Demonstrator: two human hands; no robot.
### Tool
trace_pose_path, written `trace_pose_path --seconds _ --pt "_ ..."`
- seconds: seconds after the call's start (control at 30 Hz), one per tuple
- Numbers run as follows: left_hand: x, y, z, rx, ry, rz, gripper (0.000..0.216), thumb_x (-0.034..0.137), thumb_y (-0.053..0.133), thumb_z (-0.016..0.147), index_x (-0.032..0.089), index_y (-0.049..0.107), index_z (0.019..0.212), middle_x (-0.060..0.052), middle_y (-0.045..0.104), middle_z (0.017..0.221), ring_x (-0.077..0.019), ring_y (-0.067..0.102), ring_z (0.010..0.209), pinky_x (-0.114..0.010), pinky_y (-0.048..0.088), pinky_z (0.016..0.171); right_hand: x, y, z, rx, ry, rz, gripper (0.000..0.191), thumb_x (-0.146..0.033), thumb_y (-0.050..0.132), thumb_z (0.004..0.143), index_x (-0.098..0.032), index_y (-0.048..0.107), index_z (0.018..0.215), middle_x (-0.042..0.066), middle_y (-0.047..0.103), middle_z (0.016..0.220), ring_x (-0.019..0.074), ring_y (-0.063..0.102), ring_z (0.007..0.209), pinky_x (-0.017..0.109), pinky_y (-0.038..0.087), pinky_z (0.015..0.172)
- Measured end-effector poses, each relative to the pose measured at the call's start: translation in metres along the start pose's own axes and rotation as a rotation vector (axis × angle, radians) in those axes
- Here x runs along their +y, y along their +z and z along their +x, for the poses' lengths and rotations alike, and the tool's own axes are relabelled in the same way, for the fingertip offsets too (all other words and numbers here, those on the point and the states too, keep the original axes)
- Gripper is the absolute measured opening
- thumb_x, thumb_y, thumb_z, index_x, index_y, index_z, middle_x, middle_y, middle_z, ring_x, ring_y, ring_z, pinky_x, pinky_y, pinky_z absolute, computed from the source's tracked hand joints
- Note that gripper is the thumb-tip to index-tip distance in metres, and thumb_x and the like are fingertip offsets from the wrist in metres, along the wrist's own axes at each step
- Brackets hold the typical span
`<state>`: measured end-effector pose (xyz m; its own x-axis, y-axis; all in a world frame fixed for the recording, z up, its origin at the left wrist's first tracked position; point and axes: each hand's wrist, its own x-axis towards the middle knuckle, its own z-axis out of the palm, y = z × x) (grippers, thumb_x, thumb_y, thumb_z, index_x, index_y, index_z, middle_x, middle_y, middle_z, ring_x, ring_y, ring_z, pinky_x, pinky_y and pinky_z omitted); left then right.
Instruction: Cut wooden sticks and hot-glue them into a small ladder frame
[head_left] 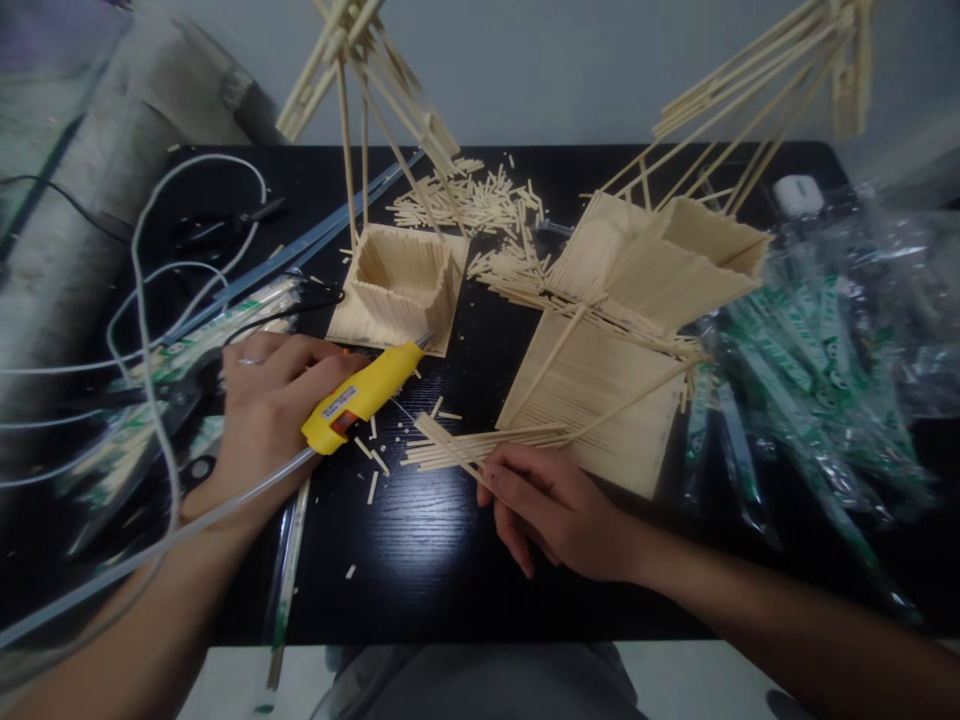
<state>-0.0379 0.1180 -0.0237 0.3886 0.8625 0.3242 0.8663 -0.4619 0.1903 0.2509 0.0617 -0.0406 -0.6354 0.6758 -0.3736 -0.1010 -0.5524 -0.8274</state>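
Observation:
My left hand is closed round a yellow hot glue gun, its nozzle pointing up and to the right. The fingers of my right hand pinch a few thin wooden sticks, held side by side and pointing left. A fine glue strand seems to run between the gun and their tips. Beneath them lie several loose sticks on the black table. Just beyond the nozzle stands a small open box made of sticks on a square base.
Heaped cut stick pieces lie at the back. On the right is a larger stick model with tall struts, behind a flat stick panel. Plastic wrappers cover the right side; white cables loop on the left.

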Motion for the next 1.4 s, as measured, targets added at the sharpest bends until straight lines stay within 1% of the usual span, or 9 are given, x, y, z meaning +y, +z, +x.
trace_pose_path --seconds 0.23,0.37,0.53,0.6,0.77,0.87,0.97,1.17,1.4 --pt "-0.005 -0.002 0.002 0.032 -0.034 -0.013 0.018 0.033 0.054 0.103 0.030 0.071 0.109 -0.006 0.072 0.099 -0.0294 0.058 0.094 -0.049 0.037 0.088 0.000 -0.001 0.000 -0.007 -0.002 0.004 0.032 -0.043 0.050 0.109 -0.018 0.057 0.090 -0.008 0.057 0.050 0.0050 0.044 0.035 0.014 0.034 0.037" --pt "-0.011 0.000 0.002 0.100 -0.002 -0.006 0.018 0.033 0.059 0.100 0.029 0.074 0.110 -0.006 0.072 0.095 -0.0289 0.058 0.094 -0.046 0.037 0.086 0.000 -0.001 0.000 -0.010 0.001 -0.004 0.032 -0.042 0.050 0.109 -0.018 0.057 0.090 -0.008 0.057 0.050 0.0048 0.043 0.035 0.014 0.034 0.037" --pt "-0.015 0.001 0.002 0.110 0.025 -0.004 0.018 0.030 0.059 0.100 0.027 0.073 0.110 -0.007 0.072 0.096 -0.0280 0.058 0.092 -0.045 0.037 0.084 0.000 -0.001 -0.001 -0.004 0.007 -0.003 0.031 -0.042 0.050 0.109 -0.018 0.056 0.090 -0.008 0.057 0.050 0.0046 0.043 0.035 0.014 0.033 0.037" --pt "-0.012 0.001 0.001 0.101 0.037 -0.016 0.018 0.029 0.059 0.100 0.029 0.073 0.111 -0.006 0.072 0.097 -0.0277 0.059 0.092 -0.044 0.037 0.084 0.000 -0.001 -0.001 -0.001 0.006 -0.003 0.032 -0.043 0.050 0.109 -0.018 0.057 0.090 -0.008 0.058 0.050 0.0045 0.043 0.035 0.014 0.033 0.037" --pt "0.007 0.005 -0.001 0.008 0.078 -0.041 0.019 0.026 0.058 0.099 0.031 0.073 0.109 -0.004 0.074 0.097 -0.0283 0.062 0.093 -0.045 0.039 0.087 0.001 -0.002 0.000 0.002 0.001 0.000 0.033 -0.044 0.050 0.109 -0.018 0.057 0.090 -0.008 0.058 0.050 0.0044 0.042 0.035 0.013 0.033 0.036" --pt "0.014 0.007 -0.003 -0.005 0.099 -0.028 0.021 0.025 0.056 0.099 0.032 0.072 0.110 -0.005 0.075 0.097 -0.0291 0.063 0.093 -0.046 0.040 0.086 0.000 -0.001 0.000 -0.002 0.009 -0.009 0.033 -0.044 0.050 0.109 -0.018 0.056 0.089 -0.009 0.057 0.049 0.0044 0.041 0.035 0.014 0.034 0.037" --pt "0.013 0.006 -0.002 -0.032 0.069 -0.019 0.020 0.029 0.055 0.100 0.033 0.073 0.110 -0.004 0.075 0.098 -0.0298 0.063 0.095 -0.048 0.040 0.088 0.000 0.000 0.000 0.001 0.015 -0.010 0.033 -0.045 0.050 0.108 -0.018 0.056 0.090 -0.008 0.057 0.050 0.0049 0.042 0.035 0.014 0.034 0.037" --pt "-0.003 -0.002 0.001 0.015 -0.053 -0.016 0.021 0.034 0.052 0.102 0.033 0.071 0.110 -0.006 0.074 0.100 -0.0285 0.062 0.096 -0.050 0.040 0.088 -0.001 -0.001 -0.001 0.012 0.013 -0.045 0.034 -0.047 0.050 0.109 -0.019 0.057 0.090 -0.008 0.057 0.050 0.0056 0.041 0.035 0.015 0.033 0.038" --pt "-0.004 -0.004 0.001 0.024 -0.077 -0.009 0.023 0.039 0.049 0.104 0.034 0.070 0.112 -0.006 0.072 0.099 -0.0283 0.062 0.096 -0.050 0.040 0.088 0.000 0.000 -0.001 0.013 0.015 -0.047 0.036 -0.049 0.050 0.108 -0.019 0.056 0.090 -0.008 0.057 0.050 0.0060 0.041 0.035 0.016 0.032 0.038"
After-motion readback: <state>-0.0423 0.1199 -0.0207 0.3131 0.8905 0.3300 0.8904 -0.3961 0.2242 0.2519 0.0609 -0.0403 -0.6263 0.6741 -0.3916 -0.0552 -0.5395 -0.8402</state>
